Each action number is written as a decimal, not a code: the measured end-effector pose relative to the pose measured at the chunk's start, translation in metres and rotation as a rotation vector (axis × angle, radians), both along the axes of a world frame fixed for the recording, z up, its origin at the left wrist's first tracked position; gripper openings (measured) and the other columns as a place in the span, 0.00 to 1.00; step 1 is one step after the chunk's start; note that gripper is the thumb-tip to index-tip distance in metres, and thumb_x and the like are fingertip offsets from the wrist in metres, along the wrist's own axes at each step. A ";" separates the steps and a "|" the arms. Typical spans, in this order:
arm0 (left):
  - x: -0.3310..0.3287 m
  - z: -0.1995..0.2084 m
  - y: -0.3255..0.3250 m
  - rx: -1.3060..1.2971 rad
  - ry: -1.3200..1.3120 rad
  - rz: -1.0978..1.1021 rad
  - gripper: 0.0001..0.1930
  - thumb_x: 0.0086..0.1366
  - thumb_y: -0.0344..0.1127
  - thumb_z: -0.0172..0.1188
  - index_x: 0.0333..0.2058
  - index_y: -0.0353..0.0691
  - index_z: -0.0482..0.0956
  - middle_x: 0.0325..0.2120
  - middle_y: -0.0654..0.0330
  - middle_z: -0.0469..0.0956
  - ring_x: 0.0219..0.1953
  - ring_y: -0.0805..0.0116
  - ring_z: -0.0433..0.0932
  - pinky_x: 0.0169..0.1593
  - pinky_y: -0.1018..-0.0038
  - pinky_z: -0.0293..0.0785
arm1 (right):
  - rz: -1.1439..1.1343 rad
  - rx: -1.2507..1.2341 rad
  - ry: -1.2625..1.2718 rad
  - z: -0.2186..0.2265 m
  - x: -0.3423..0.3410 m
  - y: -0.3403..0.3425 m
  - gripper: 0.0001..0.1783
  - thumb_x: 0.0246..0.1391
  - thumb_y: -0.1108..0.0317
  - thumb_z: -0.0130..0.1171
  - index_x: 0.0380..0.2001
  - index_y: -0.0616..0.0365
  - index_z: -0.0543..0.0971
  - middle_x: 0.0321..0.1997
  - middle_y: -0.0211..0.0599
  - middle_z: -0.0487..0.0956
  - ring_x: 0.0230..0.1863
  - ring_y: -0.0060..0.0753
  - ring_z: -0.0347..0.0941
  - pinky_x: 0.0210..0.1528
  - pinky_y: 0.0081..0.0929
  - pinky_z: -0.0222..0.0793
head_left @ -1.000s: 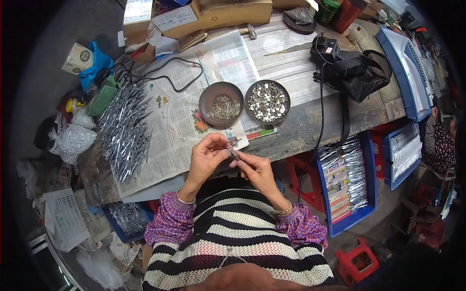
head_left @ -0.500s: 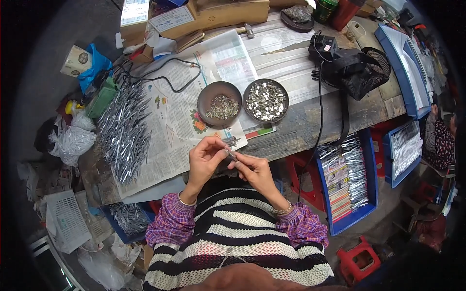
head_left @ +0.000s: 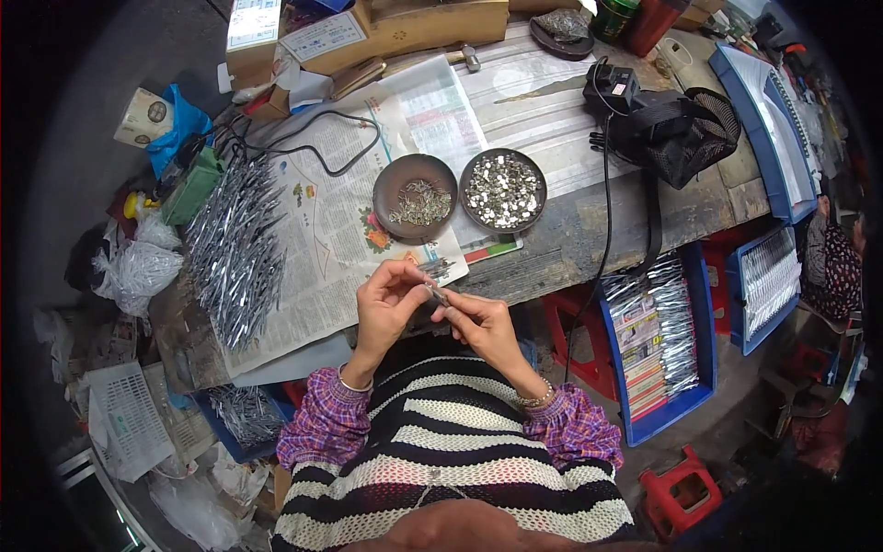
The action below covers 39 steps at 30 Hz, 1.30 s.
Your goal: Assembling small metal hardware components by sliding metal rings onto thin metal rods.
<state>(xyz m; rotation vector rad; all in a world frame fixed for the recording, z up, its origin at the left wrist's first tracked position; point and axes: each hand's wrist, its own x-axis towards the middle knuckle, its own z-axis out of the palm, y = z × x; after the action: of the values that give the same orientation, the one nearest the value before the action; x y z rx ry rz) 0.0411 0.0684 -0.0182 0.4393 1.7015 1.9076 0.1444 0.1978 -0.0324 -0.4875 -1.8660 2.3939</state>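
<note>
Both my hands meet in front of me at the table's near edge. My left hand [head_left: 389, 299] is closed, thumb and fingers pinching one end of a small thin metal piece [head_left: 438, 295]. Thumb and fingers of my right hand [head_left: 480, 322] grip the other end of it; its exact kind is too small to make out. Just beyond stand two round dark dishes. The left dish [head_left: 386, 177] holds small thin metal pins, the right dish [head_left: 467, 168] many small shiny bits. A few slim dark pieces [head_left: 443, 268] lie on the newspaper beyond my fingers.
A big heap of slender silvery metal pieces [head_left: 235, 253] covers the newspaper [head_left: 313, 267] at left. Behind lie a hammer [head_left: 471, 58] and a cardboard box [head_left: 432, 28]. A black mesh bag [head_left: 704, 138] trails a cable at right. Blue trays [head_left: 706, 350] of metal pieces stand beyond the right edge.
</note>
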 end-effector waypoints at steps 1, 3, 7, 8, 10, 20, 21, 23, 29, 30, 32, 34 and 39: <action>0.001 0.000 0.000 0.012 0.006 0.019 0.09 0.56 0.18 0.56 0.36 0.32 0.70 0.32 0.58 0.76 0.36 0.74 0.76 0.43 0.79 0.72 | 0.000 0.000 0.000 0.001 0.000 0.000 0.17 0.53 0.75 0.53 0.47 0.59 0.75 0.27 0.29 0.78 0.18 0.13 0.65 0.20 0.14 0.63; 0.002 0.001 0.001 0.013 0.003 0.032 0.09 0.56 0.18 0.56 0.36 0.32 0.70 0.32 0.58 0.76 0.36 0.74 0.76 0.43 0.79 0.72 | 0.000 0.011 -0.004 0.002 -0.001 0.000 0.16 0.53 0.75 0.53 0.47 0.60 0.75 0.27 0.29 0.78 0.18 0.13 0.66 0.20 0.14 0.63; 0.001 -0.001 0.000 -0.008 0.017 0.028 0.09 0.56 0.18 0.56 0.36 0.32 0.70 0.32 0.58 0.76 0.36 0.74 0.76 0.42 0.79 0.72 | -0.001 0.001 -0.017 0.002 0.000 0.000 0.16 0.52 0.76 0.53 0.47 0.60 0.75 0.27 0.29 0.78 0.18 0.13 0.66 0.20 0.13 0.63; 0.001 -0.001 0.000 -0.009 0.017 0.027 0.09 0.56 0.18 0.56 0.36 0.32 0.70 0.32 0.58 0.76 0.36 0.74 0.76 0.42 0.79 0.72 | -0.001 -0.003 -0.017 0.001 0.000 0.000 0.16 0.52 0.76 0.53 0.47 0.60 0.75 0.27 0.29 0.78 0.18 0.13 0.66 0.20 0.13 0.63; 0.001 0.000 0.000 -0.028 0.013 0.017 0.09 0.57 0.19 0.55 0.36 0.34 0.69 0.33 0.57 0.76 0.36 0.74 0.75 0.42 0.79 0.72 | 0.001 -0.008 -0.018 0.001 0.000 0.000 0.16 0.52 0.76 0.53 0.47 0.60 0.75 0.27 0.29 0.78 0.18 0.13 0.66 0.20 0.13 0.63; -0.001 -0.001 -0.002 -0.148 -0.001 -0.038 0.04 0.59 0.24 0.54 0.33 0.31 0.76 0.33 0.63 0.75 0.34 0.77 0.72 0.41 0.83 0.68 | -0.007 -0.013 0.025 0.005 -0.002 0.003 0.16 0.54 0.73 0.53 0.48 0.60 0.75 0.29 0.27 0.78 0.19 0.11 0.65 0.20 0.10 0.62; -0.001 0.000 -0.001 -0.141 -0.005 -0.046 0.04 0.59 0.24 0.54 0.33 0.31 0.76 0.33 0.63 0.75 0.34 0.77 0.72 0.41 0.83 0.68 | -0.007 -0.014 0.040 0.005 -0.003 0.002 0.16 0.54 0.74 0.53 0.48 0.60 0.75 0.28 0.27 0.78 0.19 0.11 0.65 0.20 0.10 0.62; -0.001 0.001 0.000 -0.065 0.068 -0.052 0.04 0.59 0.24 0.54 0.32 0.31 0.76 0.33 0.62 0.75 0.36 0.76 0.72 0.41 0.81 0.67 | -0.002 -0.012 0.038 0.006 -0.001 0.005 0.15 0.54 0.74 0.53 0.46 0.62 0.75 0.30 0.29 0.78 0.20 0.12 0.67 0.21 0.10 0.64; -0.003 0.008 -0.002 0.142 -0.145 -0.015 0.05 0.62 0.29 0.52 0.33 0.33 0.71 0.30 0.57 0.74 0.34 0.73 0.72 0.42 0.77 0.68 | -0.066 0.419 0.153 0.010 -0.003 0.026 0.14 0.46 0.74 0.59 0.40 0.62 0.78 0.33 0.39 0.77 0.32 0.26 0.74 0.32 0.21 0.69; -0.004 0.009 -0.003 0.228 -0.231 -0.024 0.05 0.62 0.30 0.51 0.33 0.34 0.70 0.29 0.57 0.74 0.33 0.72 0.72 0.41 0.77 0.68 | -0.129 0.605 0.226 0.006 -0.004 0.036 0.13 0.46 0.74 0.60 0.38 0.62 0.78 0.34 0.41 0.78 0.33 0.32 0.75 0.35 0.23 0.70; -0.003 0.012 -0.006 0.248 -0.215 -0.022 0.05 0.62 0.30 0.51 0.33 0.34 0.69 0.25 0.58 0.73 0.28 0.73 0.71 0.35 0.79 0.67 | -0.227 0.849 0.218 0.009 -0.007 0.054 0.12 0.44 0.75 0.59 0.36 0.58 0.78 0.34 0.42 0.76 0.35 0.43 0.73 0.37 0.32 0.69; -0.003 0.013 -0.010 0.135 -0.257 -0.018 0.05 0.62 0.30 0.52 0.33 0.35 0.70 0.23 0.62 0.72 0.23 0.78 0.67 0.28 0.83 0.62 | -0.304 0.969 0.170 0.005 -0.009 0.073 0.13 0.43 0.76 0.58 0.37 0.57 0.78 0.33 0.41 0.74 0.34 0.42 0.71 0.35 0.33 0.68; 0.000 0.010 -0.006 0.000 -0.160 -0.012 0.05 0.61 0.30 0.54 0.35 0.37 0.71 0.22 0.64 0.72 0.21 0.82 0.64 0.24 0.86 0.57 | -0.336 1.173 0.124 0.001 -0.023 0.092 0.14 0.42 0.78 0.57 0.36 0.58 0.78 0.34 0.37 0.72 0.34 0.40 0.68 0.34 0.33 0.66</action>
<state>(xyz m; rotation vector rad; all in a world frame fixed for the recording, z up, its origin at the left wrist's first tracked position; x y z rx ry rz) 0.0411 0.0623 -0.0084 0.2874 1.5917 1.8813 0.1210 0.2899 -0.0312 -0.4338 -2.4153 0.8247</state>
